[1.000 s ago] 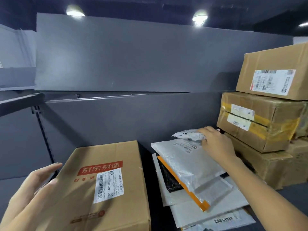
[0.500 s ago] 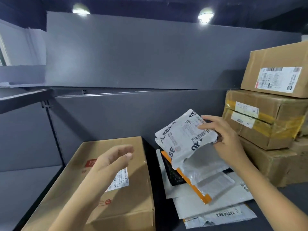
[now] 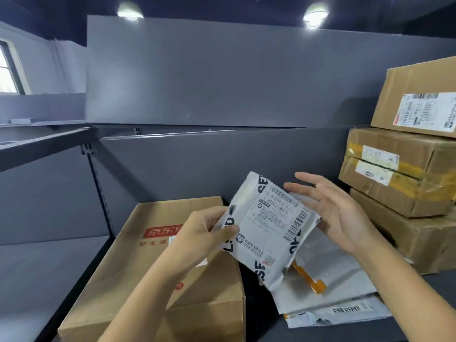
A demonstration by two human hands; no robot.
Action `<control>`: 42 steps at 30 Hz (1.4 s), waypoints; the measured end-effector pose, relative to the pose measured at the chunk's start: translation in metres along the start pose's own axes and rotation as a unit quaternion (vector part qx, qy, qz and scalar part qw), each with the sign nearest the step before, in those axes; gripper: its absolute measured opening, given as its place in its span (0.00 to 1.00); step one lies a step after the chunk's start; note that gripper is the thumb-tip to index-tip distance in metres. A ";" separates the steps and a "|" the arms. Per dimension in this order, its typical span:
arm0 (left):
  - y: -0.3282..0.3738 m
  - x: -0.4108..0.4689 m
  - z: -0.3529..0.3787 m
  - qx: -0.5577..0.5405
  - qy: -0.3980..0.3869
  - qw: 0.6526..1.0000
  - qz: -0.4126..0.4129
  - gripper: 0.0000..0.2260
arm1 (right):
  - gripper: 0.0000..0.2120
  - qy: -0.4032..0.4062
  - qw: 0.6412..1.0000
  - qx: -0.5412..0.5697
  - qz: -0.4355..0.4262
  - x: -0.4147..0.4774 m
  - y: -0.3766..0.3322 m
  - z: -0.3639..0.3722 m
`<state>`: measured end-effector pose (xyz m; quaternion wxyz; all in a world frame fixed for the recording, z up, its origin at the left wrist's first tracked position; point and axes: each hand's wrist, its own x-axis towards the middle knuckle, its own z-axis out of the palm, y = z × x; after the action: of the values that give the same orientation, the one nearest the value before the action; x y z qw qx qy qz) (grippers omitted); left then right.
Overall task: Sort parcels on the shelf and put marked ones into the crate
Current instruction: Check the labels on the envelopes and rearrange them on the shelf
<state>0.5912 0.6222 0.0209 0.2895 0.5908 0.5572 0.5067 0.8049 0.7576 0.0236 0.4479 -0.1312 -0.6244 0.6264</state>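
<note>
Head view: left hand (image 3: 204, 233) pinches white mailer (image 3: 269, 225) at 9 o'clock, right hand (image 3: 338, 213) released at 3 o'clock; looks like label check, next needs marked-or-not call.

The bare left forearm slants up from the bottom edge, and the left hand (image 3: 204, 233) grips the white parcel (image 3: 269, 225) by its left edge, thumb pressed on the front. The right hand (image 3: 338, 213) reaches in from the lower right, palm turned leftward, fingers (image 3: 303, 191) straight and spread, holding nothing

Parcel storeroom, metal shelving (image 3: 98, 193), labelled cartons (image 3: 399, 169)
</note>
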 end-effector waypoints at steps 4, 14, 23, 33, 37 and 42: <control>0.013 0.005 -0.020 0.087 -0.094 0.992 0.005 0.07 | 0.33 -0.129 0.967 -0.217 0.035 0.005 -0.014 0.019; 0.007 0.006 -0.030 -0.081 0.071 0.994 -0.032 0.30 | 0.11 0.091 0.994 0.020 -0.063 0.009 -0.017 0.061; -0.020 0.003 -0.037 -0.109 0.074 0.988 -0.084 0.09 | 0.06 0.099 0.993 0.030 0.062 0.005 0.050 0.098; -0.036 0.017 -0.072 -0.031 0.180 0.980 -0.080 0.13 | 0.17 0.101 0.988 -0.106 0.045 0.039 0.067 0.118; -0.044 0.022 -0.081 -0.017 0.145 0.986 -0.080 0.17 | 0.17 0.115 0.986 -0.115 0.040 0.051 0.075 0.119; -0.049 0.038 -0.083 -0.005 0.160 0.983 -0.093 0.19 | 0.18 0.135 0.982 -0.116 0.064 0.070 0.089 0.117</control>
<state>0.4917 0.6504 0.0130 0.2454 0.4463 0.6464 0.5681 0.6454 0.7473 -0.0071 0.4690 -0.3054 -0.6169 0.5533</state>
